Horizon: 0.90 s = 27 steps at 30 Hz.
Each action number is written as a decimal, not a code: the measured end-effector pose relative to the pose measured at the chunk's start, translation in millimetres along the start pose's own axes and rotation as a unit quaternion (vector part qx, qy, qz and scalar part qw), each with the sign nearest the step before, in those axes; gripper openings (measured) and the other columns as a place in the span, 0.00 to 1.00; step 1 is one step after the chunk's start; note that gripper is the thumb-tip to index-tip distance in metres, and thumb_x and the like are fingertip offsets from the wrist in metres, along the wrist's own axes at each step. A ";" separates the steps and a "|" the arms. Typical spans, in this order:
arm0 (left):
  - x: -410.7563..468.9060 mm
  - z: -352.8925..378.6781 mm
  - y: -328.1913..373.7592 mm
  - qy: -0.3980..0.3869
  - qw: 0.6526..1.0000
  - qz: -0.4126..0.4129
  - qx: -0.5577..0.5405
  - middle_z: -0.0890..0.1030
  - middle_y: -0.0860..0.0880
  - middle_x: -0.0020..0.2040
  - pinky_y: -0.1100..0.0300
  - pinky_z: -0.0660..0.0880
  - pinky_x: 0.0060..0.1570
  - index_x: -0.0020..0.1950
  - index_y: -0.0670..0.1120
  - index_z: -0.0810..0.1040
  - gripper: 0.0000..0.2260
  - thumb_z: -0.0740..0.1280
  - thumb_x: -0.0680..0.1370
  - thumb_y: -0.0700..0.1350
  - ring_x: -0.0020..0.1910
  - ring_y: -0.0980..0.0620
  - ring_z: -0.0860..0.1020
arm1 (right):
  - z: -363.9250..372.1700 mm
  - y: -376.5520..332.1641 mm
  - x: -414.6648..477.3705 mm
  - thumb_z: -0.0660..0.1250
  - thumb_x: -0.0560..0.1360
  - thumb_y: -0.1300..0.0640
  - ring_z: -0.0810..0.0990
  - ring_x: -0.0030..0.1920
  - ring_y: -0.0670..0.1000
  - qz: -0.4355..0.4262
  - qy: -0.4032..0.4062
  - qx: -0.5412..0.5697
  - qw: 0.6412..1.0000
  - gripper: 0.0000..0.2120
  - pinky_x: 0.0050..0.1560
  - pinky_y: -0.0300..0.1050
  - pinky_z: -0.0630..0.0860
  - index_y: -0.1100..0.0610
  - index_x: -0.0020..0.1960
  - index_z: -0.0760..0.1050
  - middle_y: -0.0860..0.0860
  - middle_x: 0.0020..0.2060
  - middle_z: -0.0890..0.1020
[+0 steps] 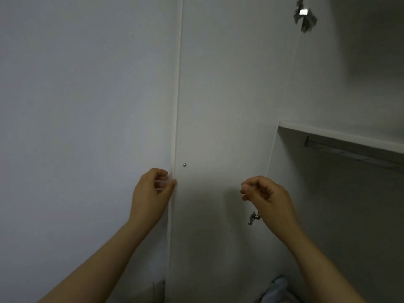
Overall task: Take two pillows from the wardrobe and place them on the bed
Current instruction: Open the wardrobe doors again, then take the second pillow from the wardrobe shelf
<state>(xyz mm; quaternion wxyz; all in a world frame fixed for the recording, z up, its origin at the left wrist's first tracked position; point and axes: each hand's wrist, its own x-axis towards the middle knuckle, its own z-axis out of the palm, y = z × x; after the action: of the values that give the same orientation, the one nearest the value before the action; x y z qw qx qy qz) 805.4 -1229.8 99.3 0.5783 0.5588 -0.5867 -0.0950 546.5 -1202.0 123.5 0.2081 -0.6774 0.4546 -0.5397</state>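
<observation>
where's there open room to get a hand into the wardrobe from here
Open room lies right of the door: the dark bay under the shelf, below the rail. The shelf top looks bare too. It is tighter by the lower hinge, beside the right hand. The left hand pinches the door edge.

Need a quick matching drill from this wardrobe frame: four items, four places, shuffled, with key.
Items:
1. left hand
2. right hand
3. upper hinge
4. hanging rail

Places:
A. top of frame, on the open door's inner face
B. under the shelf
C. at the door's free edge, below the small stud
D. curled, just above the lower hinge

Pairs: 1-C, 2-D, 3-A, 4-B
</observation>
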 end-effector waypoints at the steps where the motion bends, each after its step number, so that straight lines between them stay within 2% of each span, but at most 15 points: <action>1: -6.5 -2.6 2.4 0.003 1.000 0.000 0.002 0.79 0.50 0.46 0.70 0.70 0.37 0.50 0.47 0.75 0.08 0.70 0.73 0.45 0.41 0.57 0.78 | -2.6 0.6 -4.0 0.68 0.74 0.56 0.83 0.40 0.48 0.001 0.001 0.001 1.000 0.03 0.41 0.38 0.77 0.53 0.42 0.79 0.51 0.36 0.83; 5: -34.8 -5.0 19.1 -0.021 1.000 0.000 -0.012 0.79 0.51 0.44 0.67 0.73 0.38 0.49 0.49 0.75 0.06 0.69 0.73 0.42 0.41 0.56 0.78 | -13.7 9.1 -20.1 0.68 0.74 0.56 0.83 0.40 0.50 0.006 0.000 0.007 1.000 0.03 0.41 0.45 0.78 0.53 0.42 0.79 0.52 0.36 0.83; 9: -68.6 14.4 34.8 -0.063 0.998 -0.002 -0.030 0.79 0.52 0.44 0.64 0.76 0.40 0.48 0.49 0.76 0.07 0.69 0.73 0.42 0.40 0.55 0.78 | -35.4 23.9 -43.1 0.68 0.74 0.57 0.83 0.39 0.49 0.016 0.001 0.000 1.000 0.03 0.44 0.46 0.79 0.55 0.43 0.79 0.51 0.36 0.83; 14: -112.0 61.6 49.4 -0.121 0.992 0.005 -0.031 0.79 0.52 0.44 0.68 0.75 0.39 0.49 0.49 0.75 0.07 0.70 0.72 0.43 0.41 0.57 0.79 | -78.8 52.4 -80.1 0.68 0.74 0.61 0.83 0.39 0.52 0.054 0.027 0.008 0.998 0.03 0.46 0.47 0.79 0.56 0.42 0.79 0.52 0.36 0.83; 17: -130.8 95.4 61.0 -0.158 0.987 0.009 -0.038 0.80 0.53 0.44 0.68 0.75 0.39 0.49 0.49 0.76 0.07 0.69 0.73 0.43 0.40 0.58 0.79 | -107.7 73.4 -101.9 0.68 0.74 0.62 0.82 0.39 0.56 0.091 0.061 0.001 0.994 0.03 0.46 0.52 0.78 0.59 0.41 0.78 0.57 0.36 0.83; 23: -154.9 170.5 80.8 -0.263 0.963 0.022 -0.050 0.79 0.52 0.42 0.75 0.72 0.36 0.48 0.47 0.75 0.06 0.69 0.73 0.43 0.39 0.59 0.78 | -168.8 124.8 -142.5 0.67 0.74 0.64 0.81 0.39 0.57 0.165 0.127 -0.035 0.977 0.06 0.46 0.52 0.76 0.59 0.39 0.76 0.61 0.36 0.82; 27: -163.7 230.4 79.0 -0.341 0.937 0.019 -0.066 0.78 0.52 0.41 0.69 0.74 0.36 0.47 0.48 0.75 0.05 0.69 0.73 0.43 0.39 0.57 0.78 | -206.8 161.0 -165.6 0.66 0.75 0.63 0.79 0.36 0.51 0.222 0.177 -0.082 0.955 0.07 0.44 0.46 0.75 0.58 0.38 0.76 0.54 0.32 0.81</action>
<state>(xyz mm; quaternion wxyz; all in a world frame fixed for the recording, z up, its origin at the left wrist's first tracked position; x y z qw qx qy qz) 533.4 -1199.5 -6.7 0.3807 0.4418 -0.7519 -0.3073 292.5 -1100.1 -22.1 0.1824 -0.4678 0.6655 -0.5523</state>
